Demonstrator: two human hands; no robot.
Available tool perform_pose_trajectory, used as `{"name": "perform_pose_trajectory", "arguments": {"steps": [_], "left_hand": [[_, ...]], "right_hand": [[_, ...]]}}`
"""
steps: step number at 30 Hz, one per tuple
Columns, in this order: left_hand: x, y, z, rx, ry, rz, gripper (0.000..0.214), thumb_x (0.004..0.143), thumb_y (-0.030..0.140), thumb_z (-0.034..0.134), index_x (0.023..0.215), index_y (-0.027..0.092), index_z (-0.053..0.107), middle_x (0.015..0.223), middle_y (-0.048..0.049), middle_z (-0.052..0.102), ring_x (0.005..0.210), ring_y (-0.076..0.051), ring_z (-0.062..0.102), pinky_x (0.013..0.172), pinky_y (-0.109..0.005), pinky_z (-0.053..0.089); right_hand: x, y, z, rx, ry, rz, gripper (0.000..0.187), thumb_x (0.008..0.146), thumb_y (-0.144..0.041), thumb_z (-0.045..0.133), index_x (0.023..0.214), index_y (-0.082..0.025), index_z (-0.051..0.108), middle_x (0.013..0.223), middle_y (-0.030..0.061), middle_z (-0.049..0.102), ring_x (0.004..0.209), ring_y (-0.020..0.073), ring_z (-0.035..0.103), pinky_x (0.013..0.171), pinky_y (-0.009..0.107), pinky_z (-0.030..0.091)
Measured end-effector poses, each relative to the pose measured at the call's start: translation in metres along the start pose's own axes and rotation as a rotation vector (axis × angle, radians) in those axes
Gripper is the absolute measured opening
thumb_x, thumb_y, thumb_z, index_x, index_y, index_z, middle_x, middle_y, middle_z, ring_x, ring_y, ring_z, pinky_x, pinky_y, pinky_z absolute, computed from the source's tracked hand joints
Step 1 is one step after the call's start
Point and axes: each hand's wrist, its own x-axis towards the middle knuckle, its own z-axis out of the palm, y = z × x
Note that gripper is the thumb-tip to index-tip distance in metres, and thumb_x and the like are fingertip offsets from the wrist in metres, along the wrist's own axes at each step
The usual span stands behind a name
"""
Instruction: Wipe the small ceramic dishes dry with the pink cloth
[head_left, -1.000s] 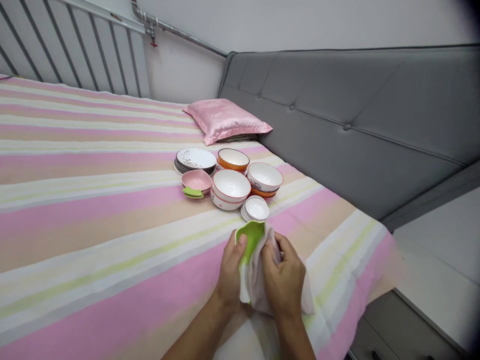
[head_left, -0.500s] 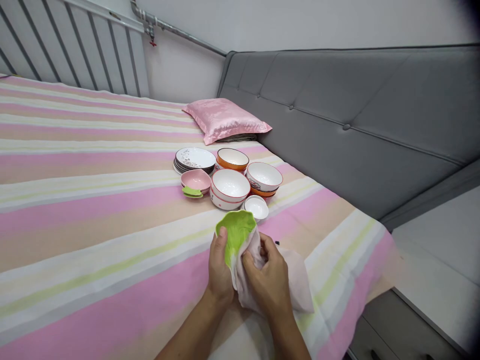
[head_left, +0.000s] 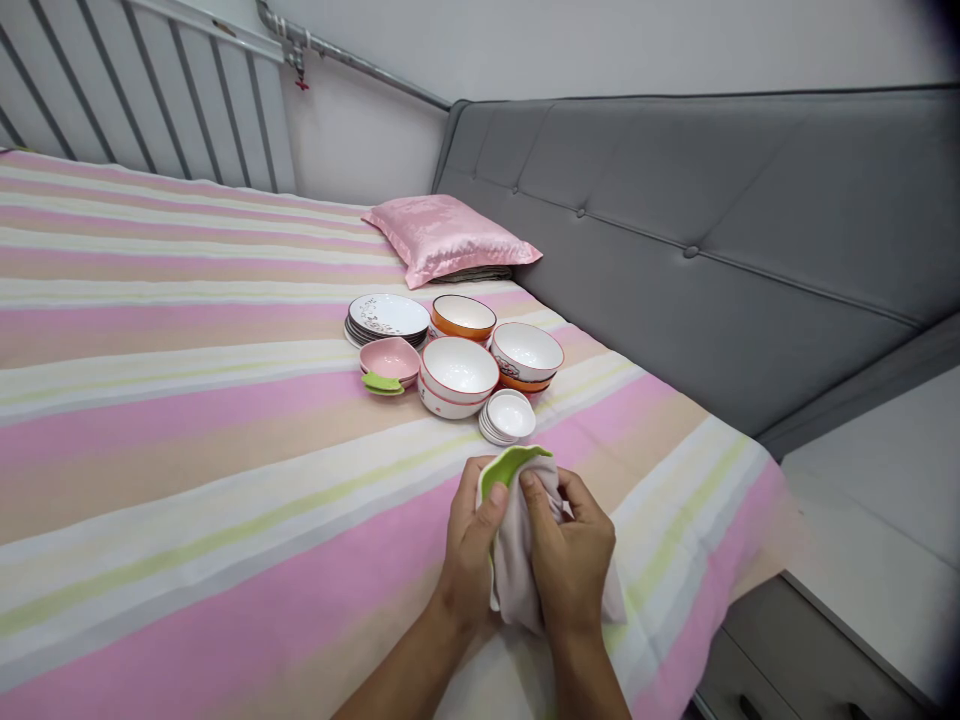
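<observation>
A green leaf-shaped dish (head_left: 504, 466) with a wavy rim is held up over the bed, mostly covered by a pale cloth (head_left: 516, 570). My left hand (head_left: 471, 540) grips the dish's left side, thumb on its inner face. My right hand (head_left: 574, 550) is closed on the cloth, pressing it against the dish with the thumb near the rim. Just beyond my hands stand a stack of small white bowls (head_left: 508, 415) and white bowls with red rims (head_left: 459, 370). Left of these are pink bowls with green leaf handles (head_left: 390, 360).
A stack of patterned plates (head_left: 388, 315), an orange bowl (head_left: 463, 316) and another white bowl (head_left: 528, 350) stand farther back on the striped bedspread (head_left: 225, 530). Behind lies a pink pillow (head_left: 450, 238). A grey headboard (head_left: 660, 200) runs along the right, with a bedside cabinet (head_left: 877, 520) nearer.
Both hands have moved right with the dish. The dish has tilted, and the cloth now covers most of its green inside. The stacked bowls and plates have stayed put.
</observation>
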Motion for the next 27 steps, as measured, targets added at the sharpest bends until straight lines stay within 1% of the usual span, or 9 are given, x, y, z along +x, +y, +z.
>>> {"name": "perform_pose_trajectory", "arguments": {"steps": [5, 9, 12, 15, 18, 20, 22, 24, 27], "left_hand": [[-0.0003, 0.0008, -0.0002, 0.069, -0.05, 0.017, 0.023, 0.083, 0.034, 0.048, 0.1, 0.019, 0.052, 0.097, -0.0053, 0.06, 0.089, -0.02, 0.056, 0.077, -0.03, 0.041], [0.0023, -0.0008, -0.0042, 0.131, -0.042, 0.04, 0.023, 0.082, 0.036, 0.049, 0.096, 0.018, 0.052, 0.093, -0.0048, 0.06, 0.086, -0.02, 0.056, 0.073, -0.028, 0.041], [0.0042, -0.0008, -0.0058, 0.155, -0.005, 0.068, 0.021, 0.082, 0.036, 0.049, 0.093, 0.018, 0.053, 0.088, -0.0037, 0.06, 0.082, -0.018, 0.055, 0.07, -0.027, 0.04], [0.005, 0.001, -0.0062, 0.161, 0.029, 0.068, 0.02, 0.082, 0.035, 0.049, 0.093, 0.019, 0.053, 0.085, -0.0026, 0.059, 0.081, -0.017, 0.054, 0.07, -0.026, 0.04], [0.0047, 0.0023, -0.0063, 0.141, 0.02, 0.058, 0.021, 0.082, 0.035, 0.05, 0.096, 0.019, 0.053, 0.085, -0.0027, 0.059, 0.08, -0.017, 0.055, 0.071, -0.027, 0.04], [0.0041, 0.0021, -0.0061, 0.119, 0.011, 0.048, 0.023, 0.08, 0.036, 0.052, 0.095, 0.018, 0.054, 0.085, -0.0034, 0.059, 0.08, -0.018, 0.055, 0.072, -0.028, 0.041], [0.0035, 0.0013, -0.0054, 0.101, 0.003, 0.035, 0.024, 0.078, 0.037, 0.055, 0.093, 0.018, 0.055, 0.087, -0.0043, 0.06, 0.083, -0.02, 0.056, 0.074, -0.03, 0.041], [0.0031, 0.0006, -0.0044, 0.097, -0.016, 0.023, 0.025, 0.077, 0.037, 0.055, 0.094, 0.018, 0.055, 0.09, -0.005, 0.06, 0.086, -0.021, 0.055, 0.076, -0.031, 0.041], [0.0029, 0.0008, -0.0032, 0.108, -0.048, 0.021, 0.026, 0.076, 0.037, 0.056, 0.095, 0.019, 0.055, 0.091, -0.0053, 0.061, 0.089, -0.022, 0.055, 0.077, -0.031, 0.041]], "right_hand": [[0.0012, 0.0004, -0.0035, -0.036, 0.002, -0.032, 0.029, 0.076, -0.042, 0.052, 0.078, -0.015, 0.064, 0.063, 0.0001, 0.058, 0.06, 0.0146, 0.051, 0.055, 0.024, 0.038], [0.0024, 0.0027, -0.005, -0.063, -0.044, -0.058, 0.031, 0.08, -0.043, 0.047, 0.072, -0.016, 0.06, 0.06, -0.0008, 0.055, 0.058, 0.0136, 0.048, 0.054, 0.023, 0.036], [0.0028, 0.0051, -0.0046, -0.075, -0.092, -0.076, 0.032, 0.083, -0.042, 0.043, 0.069, -0.016, 0.056, 0.063, -0.0001, 0.055, 0.06, 0.0137, 0.047, 0.055, 0.023, 0.036], [0.0026, 0.006, -0.0034, -0.078, -0.149, -0.078, 0.03, 0.085, -0.038, 0.039, 0.07, -0.017, 0.055, 0.065, -0.0001, 0.055, 0.062, 0.014, 0.048, 0.057, 0.023, 0.037], [0.0021, 0.0046, -0.002, -0.044, -0.18, -0.049, 0.026, 0.084, -0.036, 0.042, 0.081, -0.017, 0.059, 0.071, 0.0013, 0.059, 0.067, 0.0151, 0.051, 0.06, 0.024, 0.039], [0.002, 0.0034, -0.0015, -0.006, -0.162, -0.008, 0.025, 0.081, -0.036, 0.048, 0.091, -0.017, 0.06, 0.08, 0.0032, 0.063, 0.071, 0.0164, 0.054, 0.062, 0.025, 0.042], [0.0021, 0.0027, -0.0015, 0.033, -0.119, 0.025, 0.028, 0.077, -0.036, 0.053, 0.096, -0.016, 0.061, 0.085, 0.0047, 0.064, 0.072, 0.0172, 0.056, 0.063, 0.026, 0.043], [0.0024, 0.0026, -0.0019, 0.058, -0.074, 0.032, 0.029, 0.075, -0.037, 0.055, 0.093, -0.015, 0.062, 0.082, 0.0049, 0.064, 0.07, 0.0172, 0.057, 0.061, 0.026, 0.044], [0.0026, 0.0027, -0.0029, 0.056, -0.025, 0.027, 0.027, 0.075, -0.039, 0.055, 0.087, -0.015, 0.062, 0.075, 0.0025, 0.063, 0.065, 0.0157, 0.055, 0.059, 0.024, 0.043]]}}
